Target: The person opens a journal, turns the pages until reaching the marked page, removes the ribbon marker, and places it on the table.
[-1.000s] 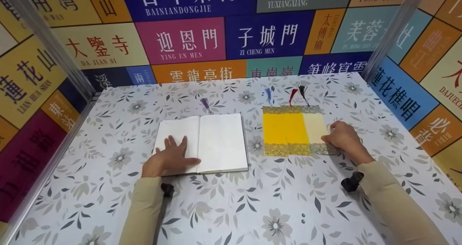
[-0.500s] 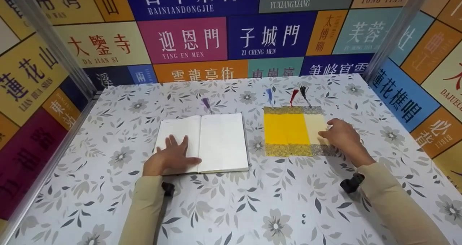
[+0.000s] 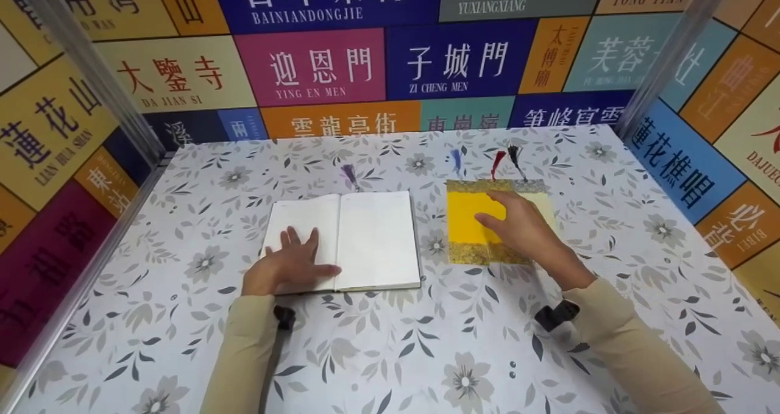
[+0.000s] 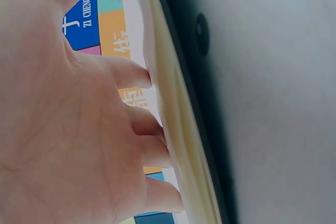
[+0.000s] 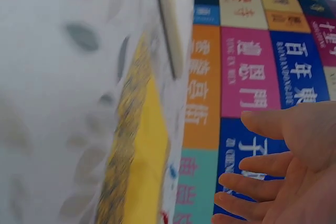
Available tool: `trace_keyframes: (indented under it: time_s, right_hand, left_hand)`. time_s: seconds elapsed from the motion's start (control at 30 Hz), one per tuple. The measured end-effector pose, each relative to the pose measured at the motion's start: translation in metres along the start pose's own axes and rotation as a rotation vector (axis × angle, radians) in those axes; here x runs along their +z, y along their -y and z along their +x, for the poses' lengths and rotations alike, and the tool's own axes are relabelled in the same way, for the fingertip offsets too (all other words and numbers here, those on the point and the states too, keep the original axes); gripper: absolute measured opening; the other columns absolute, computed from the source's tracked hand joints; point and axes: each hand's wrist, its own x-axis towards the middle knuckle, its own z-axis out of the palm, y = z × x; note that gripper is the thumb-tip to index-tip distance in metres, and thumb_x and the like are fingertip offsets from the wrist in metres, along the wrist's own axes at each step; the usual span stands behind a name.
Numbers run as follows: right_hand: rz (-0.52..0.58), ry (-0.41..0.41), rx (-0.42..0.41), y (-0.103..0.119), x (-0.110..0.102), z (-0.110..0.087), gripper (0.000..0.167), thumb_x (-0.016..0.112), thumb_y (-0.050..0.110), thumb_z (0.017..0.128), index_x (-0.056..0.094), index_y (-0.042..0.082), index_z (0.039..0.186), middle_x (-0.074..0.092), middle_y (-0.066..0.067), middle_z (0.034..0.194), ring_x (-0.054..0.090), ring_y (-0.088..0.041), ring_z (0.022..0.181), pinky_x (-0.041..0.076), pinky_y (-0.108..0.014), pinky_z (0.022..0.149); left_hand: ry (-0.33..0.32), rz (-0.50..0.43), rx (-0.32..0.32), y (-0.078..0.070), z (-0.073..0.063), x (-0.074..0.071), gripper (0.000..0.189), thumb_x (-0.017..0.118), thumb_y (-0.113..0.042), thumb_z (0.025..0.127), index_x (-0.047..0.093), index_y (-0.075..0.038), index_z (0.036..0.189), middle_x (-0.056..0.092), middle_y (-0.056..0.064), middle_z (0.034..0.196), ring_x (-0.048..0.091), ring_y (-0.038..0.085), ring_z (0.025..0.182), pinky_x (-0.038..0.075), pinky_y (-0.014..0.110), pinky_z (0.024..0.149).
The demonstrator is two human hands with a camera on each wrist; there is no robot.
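An open notebook (image 3: 379, 237) with blank-looking pages lies on the table. My left hand (image 3: 291, 266) rests on its left page, fingers spread and thumb near the spine; the left wrist view shows the fingertips against the pages (image 4: 176, 103). To the right lie yellow bookmarks (image 3: 465, 216) with patterned bands at top and bottom, side by side, and a cream bookmark (image 3: 543, 205) beside them. Over these is my right hand (image 3: 521, 225), hiding part of them. In the right wrist view its fingers are extended and apart from the yellow bookmark (image 5: 151, 153), holding nothing.
Blue (image 3: 456, 161), red (image 3: 498, 164) and black tassels (image 3: 515, 160) trail behind the bookmarks. A purple tassel (image 3: 348, 175) sticks out past the notebook's top. Flower-patterned cloth (image 3: 365, 353) covers the table, and a lettered panel wall (image 3: 311, 63) stands behind.
My right hand has left the cream bookmark's right edge and moved left over the yellow bookmarks. My left hand has stayed on the notebook page.
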Motion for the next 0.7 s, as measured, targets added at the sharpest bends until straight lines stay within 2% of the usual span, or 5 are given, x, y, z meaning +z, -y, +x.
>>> trace_keyframes:
  time_s: [0.37, 0.57, 0.7]
  right_hand:
    - [0.068, 0.030, -0.164, 0.061, 0.025, -0.006, 0.067, 0.067, 0.032, 0.097, 0.039, 0.014, 0.155, 0.035, -0.015, 0.162, 0.030, -0.039, 0.150, 0.030, -0.059, 0.120]
    - [0.088, 0.071, -0.282, 0.080, 0.042, -0.004, 0.066, 0.072, 0.032, 0.093, 0.046, 0.014, 0.151, 0.041, -0.012, 0.158, 0.037, -0.036, 0.148, 0.034, -0.056, 0.119]
    - [0.095, 0.118, -0.354, 0.086, 0.054, 0.000, 0.065, 0.073, 0.031, 0.092, 0.048, 0.016, 0.150, 0.039, -0.009, 0.160, 0.035, -0.034, 0.149, 0.033, -0.056, 0.120]
  left_hand:
    - [-0.010, 0.020, -0.008, -0.003, -0.001, -0.001, 0.107, 0.052, -0.068, 0.092, -0.002, -0.006, 0.161, -0.018, 0.041, 0.157, -0.016, 0.054, 0.149, -0.003, 0.076, 0.116]
    - [-0.015, -0.011, -0.006, -0.004, -0.002, -0.003, 0.106, 0.056, -0.064, 0.091, 0.001, -0.006, 0.161, -0.017, 0.041, 0.158, -0.016, 0.054, 0.149, -0.002, 0.078, 0.115]
    - [-0.014, -0.008, -0.006, -0.002, -0.002, -0.002, 0.107, 0.056, -0.065, 0.091, 0.001, -0.006, 0.161, -0.017, 0.041, 0.157, -0.015, 0.054, 0.149, -0.002, 0.078, 0.115]
